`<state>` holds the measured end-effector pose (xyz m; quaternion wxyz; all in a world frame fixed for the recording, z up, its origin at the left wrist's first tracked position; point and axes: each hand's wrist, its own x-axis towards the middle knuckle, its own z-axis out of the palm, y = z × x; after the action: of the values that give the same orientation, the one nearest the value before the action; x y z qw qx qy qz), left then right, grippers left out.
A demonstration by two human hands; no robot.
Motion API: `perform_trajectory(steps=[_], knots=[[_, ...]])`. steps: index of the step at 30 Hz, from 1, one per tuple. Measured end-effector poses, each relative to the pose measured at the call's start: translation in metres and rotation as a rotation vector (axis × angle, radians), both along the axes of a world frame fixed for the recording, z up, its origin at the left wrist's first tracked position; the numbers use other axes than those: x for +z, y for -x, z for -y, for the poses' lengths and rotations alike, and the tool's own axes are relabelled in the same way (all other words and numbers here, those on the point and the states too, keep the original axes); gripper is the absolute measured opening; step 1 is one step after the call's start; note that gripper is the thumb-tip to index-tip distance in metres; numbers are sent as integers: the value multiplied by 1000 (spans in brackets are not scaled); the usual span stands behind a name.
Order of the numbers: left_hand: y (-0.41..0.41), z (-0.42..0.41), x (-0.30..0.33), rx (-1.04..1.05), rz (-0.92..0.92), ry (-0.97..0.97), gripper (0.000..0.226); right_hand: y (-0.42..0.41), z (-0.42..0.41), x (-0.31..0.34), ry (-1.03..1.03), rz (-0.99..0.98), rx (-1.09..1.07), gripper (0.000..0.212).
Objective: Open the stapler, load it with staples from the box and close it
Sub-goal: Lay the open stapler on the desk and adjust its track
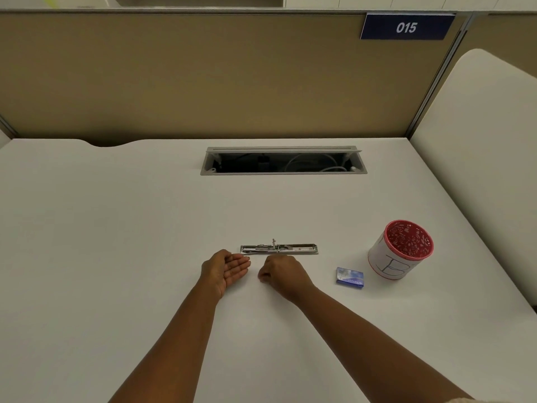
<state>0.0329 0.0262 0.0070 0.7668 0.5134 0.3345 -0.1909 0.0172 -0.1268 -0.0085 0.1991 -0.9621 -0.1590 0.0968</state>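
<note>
From my remote seat I see the stapler (pixel 279 248) lying flat on the white tabletop (pixel 116 228), opened out full length from left to right, its metal channel facing up and a small upright piece at its middle; whether any staples sit in the channel I cannot tell. The left hand (pixel 225 270) is just on the near side of the stapler's left end, palm turned up, fingers straight and relaxed together, so that grip is slack and has hold of nothing; its fingertips lie close to the stapler, though I cannot tell if they touch it. The right hand (pixel 280 276) is just near of the stapler's middle, knuckles up and fingers curled under into a loose fist; its far edge comes right up against the stapler's near side; what, if anything, that grip has inside it is hidden from me. The staple box (pixel 350 277), small and blue, lies on the tabletop to the right of the right hand, well apart from the stapler. Further right and slightly farther off stands a red-rimmed white cup (pixel 401 248) with a pen-drawn mark on its side. At the far middle of the tabletop is an open cable tray (pixel 283 161) with wires inside; beyond it a tan partition (pixel 203 77) carries a blue sign (pixel 406 27) reading 015.
</note>
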Motion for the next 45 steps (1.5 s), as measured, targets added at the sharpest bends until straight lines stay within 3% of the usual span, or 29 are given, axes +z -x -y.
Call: perform_trajectory(steps=[4,8,13,27,32,35,40,45], knots=[[0,-1,1,-6,0,-6,30,-5,0,3,42,35,86,23],[0,-1,2,-16,-5,-8,30,-12,3,8,-74,-23,11,20],[1,-1,3,-21,-11,-13,31,-16,-1,9,-74,-114,-29,19],[4,-1,4,-32,-11,-39,30,-6,-11,7,395,213,387,28],[3,0,3,-46,-17,-52,30,2,-5,11,460,326,360,18],[3,1,2,-51,-19,-55,30,-4,-7,1,452,231,425,28],[4,-1,2,-45,-22,-68,30,-4,1,-5,292,116,272,30],[4,0,0,-95,-48,-82,29,-8,12,10,-188,-76,15,19]])
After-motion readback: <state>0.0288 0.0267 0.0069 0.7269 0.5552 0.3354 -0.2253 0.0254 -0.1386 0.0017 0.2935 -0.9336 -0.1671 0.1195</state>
